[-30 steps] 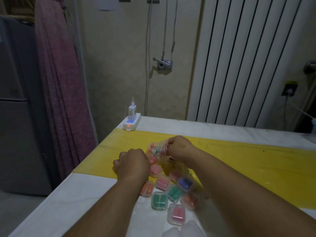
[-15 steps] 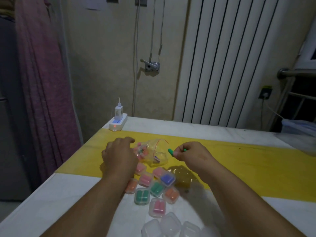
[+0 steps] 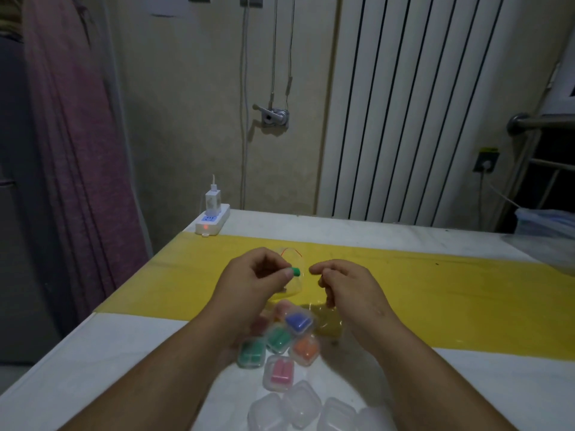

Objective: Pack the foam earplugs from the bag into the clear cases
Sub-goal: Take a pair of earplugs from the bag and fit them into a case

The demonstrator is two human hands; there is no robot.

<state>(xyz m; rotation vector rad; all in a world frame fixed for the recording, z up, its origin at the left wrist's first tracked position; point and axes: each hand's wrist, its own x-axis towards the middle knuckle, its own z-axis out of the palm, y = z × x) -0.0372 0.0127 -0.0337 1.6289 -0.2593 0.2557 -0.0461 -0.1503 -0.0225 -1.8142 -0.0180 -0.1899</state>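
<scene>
White table top (image 3: 93,353), crossed side to side by a yellow band (image 3: 451,293). Behind the far edge: white ribbed radiator (image 3: 420,104) to the right, purple curtain (image 3: 77,150) to the left.

Left hand (image 3: 249,281): raised over the yellow band, thumb and forefinger pinching a green earplug (image 3: 296,271) by one end, remaining fingers curled toward the palm. Right hand (image 3: 345,286): just beside the left and apart from it, fingers loosely curled, thumb and forefinger tips close together. Contents of that grip, if any, not discernible.

White power strip (image 3: 213,223) at the far left corner of the table, red lamp lit, white charger (image 3: 213,197) plugged in upright.

Clear bag (image 3: 294,287) with red zip line: on the yellow band, largely hidden behind the left hand, contents not visible. Crumpled clear film (image 3: 326,318) just beside it, below the right hand.

Filled cases clustered between the two forearms, close together: blue case (image 3: 298,320) farthest, green case (image 3: 278,339) and second green case (image 3: 252,353) nearer, orange case (image 3: 306,349) to the right, pink case (image 3: 278,373) nearest. Empty clear cases (image 3: 301,402) grouped at the near edge, just below the pink case.
</scene>
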